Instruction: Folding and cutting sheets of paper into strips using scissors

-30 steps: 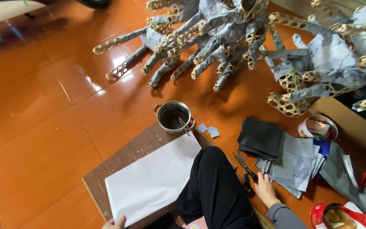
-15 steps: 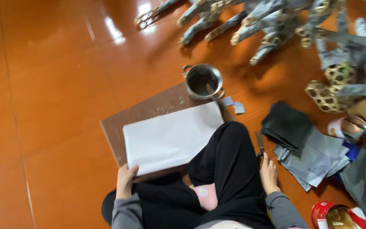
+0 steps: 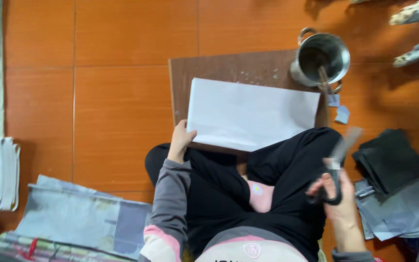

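White sheet (image 3: 253,114) — long axis left to right on the brown board (image 3: 229,65) — left hand (image 3: 181,138) fingers clamped on its near-left corner; right hand (image 3: 338,196), well right, grips scissors (image 3: 338,155).

One head-worn camera looks steeply down, close over the lap, onto the orange tiled floor (image 3: 98,97).

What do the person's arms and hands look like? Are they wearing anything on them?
Both hands are bare: no gloves on the left hand or the right hand. The left sleeve is long and grey, turning pink and cream near the shoulder. The right sleeve is grey too, showing only at its cuff.
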